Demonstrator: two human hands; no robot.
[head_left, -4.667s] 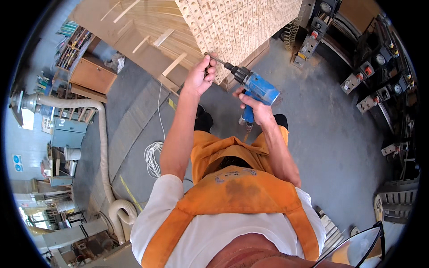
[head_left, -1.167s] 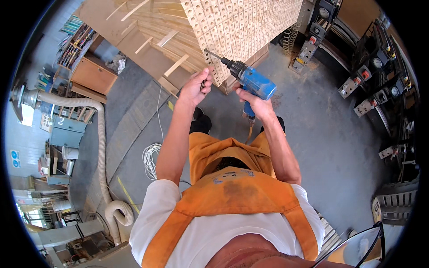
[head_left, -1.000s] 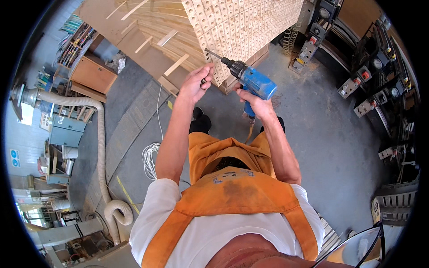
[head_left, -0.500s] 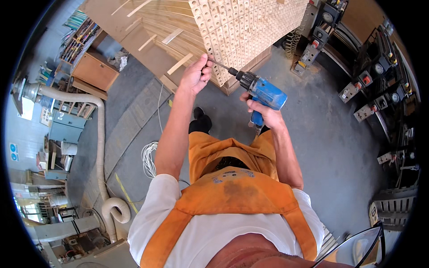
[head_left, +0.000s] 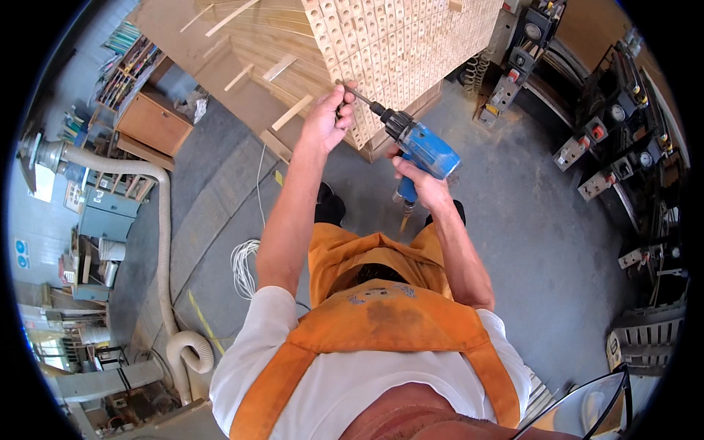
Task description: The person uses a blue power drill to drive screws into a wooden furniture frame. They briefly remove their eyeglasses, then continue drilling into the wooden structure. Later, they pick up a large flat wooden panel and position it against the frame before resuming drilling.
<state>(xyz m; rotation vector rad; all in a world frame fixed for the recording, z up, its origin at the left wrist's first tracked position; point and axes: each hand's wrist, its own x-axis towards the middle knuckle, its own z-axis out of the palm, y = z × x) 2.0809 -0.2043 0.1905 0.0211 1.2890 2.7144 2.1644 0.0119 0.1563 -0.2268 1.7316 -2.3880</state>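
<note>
My right hand (head_left: 424,182) is wrapped around the grip of a blue power drill (head_left: 431,149) with a black chuck. From the chuck a long thin bit (head_left: 361,97) points up and left, toward the fingertips of my left hand (head_left: 328,121). Those fingers are curled and pinched together close to the bit's tip; what they hold, if anything, is too small to name. Just beyond both hands stands a big stack of pale wooden strips (head_left: 411,55), whose end faces have rows of round holes.
Short wooden slats (head_left: 293,112) stick out along the stack's left side. A coiled white cable (head_left: 244,268) lies on the floor to my left, near a ribbed hose (head_left: 166,242). Dark machinery with gauges (head_left: 616,114) lines the right. A wooden cabinet (head_left: 154,117) stands far left.
The drill and my right hand have shifted slightly left. My left hand has moved a little up and right, staying by the bit's tip. The view has shifted slightly.
</note>
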